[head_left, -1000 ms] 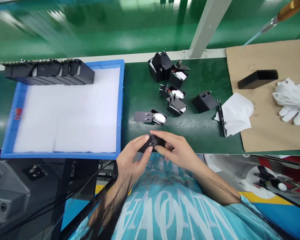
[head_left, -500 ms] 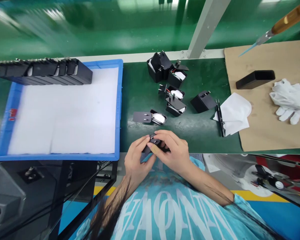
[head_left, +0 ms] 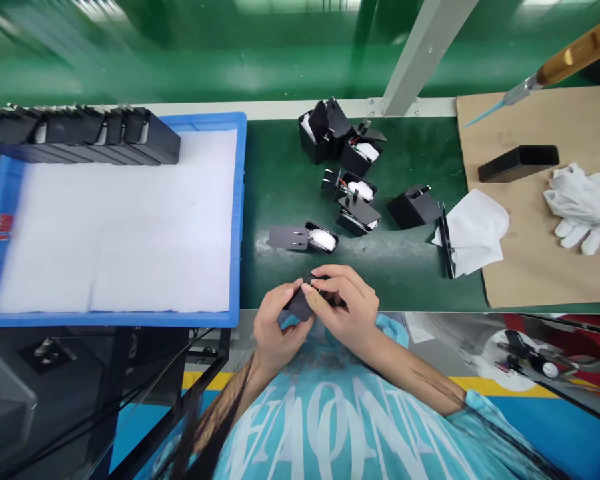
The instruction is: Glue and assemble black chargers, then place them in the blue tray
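Close to the front edge of the green bench, my left hand (head_left: pixel 279 322) and my right hand (head_left: pixel 347 300) both grip a black power adapter (head_left: pixel 300 305). The left fingers hold its left side, while the right thumb and fingertips press on its top. My fingers cover much of the adapter, so its far side is hidden. Just beyond lies an open adapter (head_left: pixel 323 239) with white filling and its pronged lid (head_left: pixel 289 237) folded out to the left. Several more part-open adapters (head_left: pixel 359 212) stand farther back, some showing red wires.
On the left, a blue tray (head_left: pixel 241 220) lined with white sheets holds a row of black adapters (head_left: pixel 153 139). To the right are another adapter (head_left: pixel 413 207), tweezers (head_left: pixel 447 241), a white cloth (head_left: pixel 477 230), cardboard (head_left: pixel 525 267), a black case (head_left: pixel 517 164) and white gloves (head_left: pixel 583 203). A brown-handled tool (head_left: pixel 555 67) hangs above.
The adapter has been turned in my hands, so more of its flat dark side shows. Both hands stay on it. The whole view has shifted slightly.
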The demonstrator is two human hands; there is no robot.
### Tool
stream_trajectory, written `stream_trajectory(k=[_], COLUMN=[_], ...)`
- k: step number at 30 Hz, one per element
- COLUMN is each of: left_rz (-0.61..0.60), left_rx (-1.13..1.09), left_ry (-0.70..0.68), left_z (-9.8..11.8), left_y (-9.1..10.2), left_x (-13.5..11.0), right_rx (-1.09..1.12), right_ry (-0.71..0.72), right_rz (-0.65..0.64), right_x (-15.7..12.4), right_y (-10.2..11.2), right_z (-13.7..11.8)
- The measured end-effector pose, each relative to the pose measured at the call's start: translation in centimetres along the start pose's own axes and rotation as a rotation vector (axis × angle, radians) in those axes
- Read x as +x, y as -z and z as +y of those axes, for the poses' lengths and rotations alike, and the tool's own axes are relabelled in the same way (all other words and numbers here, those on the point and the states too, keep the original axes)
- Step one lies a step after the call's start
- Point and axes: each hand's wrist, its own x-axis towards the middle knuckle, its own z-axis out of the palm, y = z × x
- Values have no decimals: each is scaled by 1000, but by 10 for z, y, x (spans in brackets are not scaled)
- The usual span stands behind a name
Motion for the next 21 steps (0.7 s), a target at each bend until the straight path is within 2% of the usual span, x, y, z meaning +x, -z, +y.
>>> stream_trajectory(k=[7,12,18,21], left_rz=[-70,-96,-146,-171], left_rx=[158,207,221,208], left_ry=[-128,-195,-191,-147], left_z=[2,-1,-6,-5], left_y=[7,12,14,15], left_x=[13,13,7,6], right_rx=[-47,-52,-58,-14], right_ry=[28,35,72,78], right_rz=[5,24,45,29], right_x=[-2,-4,-6,-5], right_y=[-1,-2,-6,-5], right_z=[1,1,6,11])
